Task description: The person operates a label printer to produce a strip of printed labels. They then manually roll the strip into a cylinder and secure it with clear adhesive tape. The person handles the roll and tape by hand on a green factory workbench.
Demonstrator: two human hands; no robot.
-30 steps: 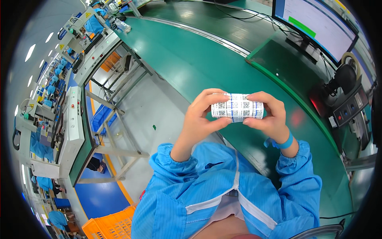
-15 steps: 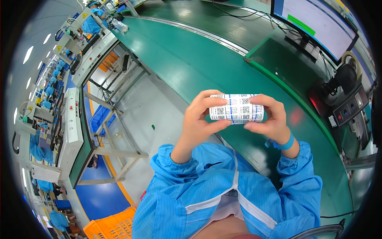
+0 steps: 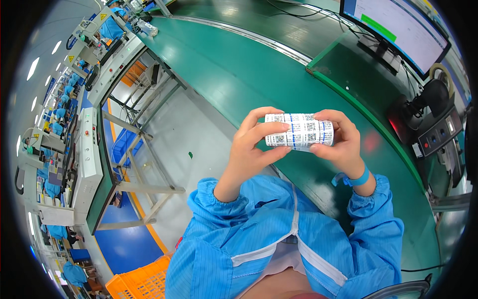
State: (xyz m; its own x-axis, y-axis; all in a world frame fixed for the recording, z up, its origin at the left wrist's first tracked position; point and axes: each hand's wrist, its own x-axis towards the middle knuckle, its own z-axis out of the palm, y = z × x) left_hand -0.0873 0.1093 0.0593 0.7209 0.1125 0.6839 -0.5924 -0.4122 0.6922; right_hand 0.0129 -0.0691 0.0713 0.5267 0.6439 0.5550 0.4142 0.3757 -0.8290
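Both hands hold one roll of labels (image 3: 298, 131) between them, lying sideways and lifted clear of the green table (image 3: 249, 65). The roll is white, with rows of small square printed codes and thin blue lines across it.

The left hand (image 3: 251, 149) is clenched on the roll's left end: the thumb presses along the lower edge and the fingers curl over the top, so that end sits deep in the palm. The right hand (image 3: 341, 142) grasps the right end the same way, fingers wrapped over the top and thumb underneath. The middle of the roll shows bare between the two grips.

Just below the right grip, a blue wristband (image 3: 359, 178) circles the wrist, and both forearms run down from the roll into blue coat sleeves (image 3: 219, 209).

Beyond the roll, away from the person, the table curves off with a raised green ledge (image 3: 348, 84) crossing it. Up and to the right of the right grip stands a monitor (image 3: 398, 27), and further right a black control box (image 3: 440, 134) with small buttons, next to a red-lit spot (image 3: 398, 119). To the left of the left grip and well below it lies the grey floor (image 3: 184, 134) with metal table legs (image 3: 149, 184). Down and left of the grip, an orange crate (image 3: 142, 281) sits on a blue floor patch (image 3: 124, 244). Far off to the left, people in blue coats (image 3: 62, 112) work along other lines.
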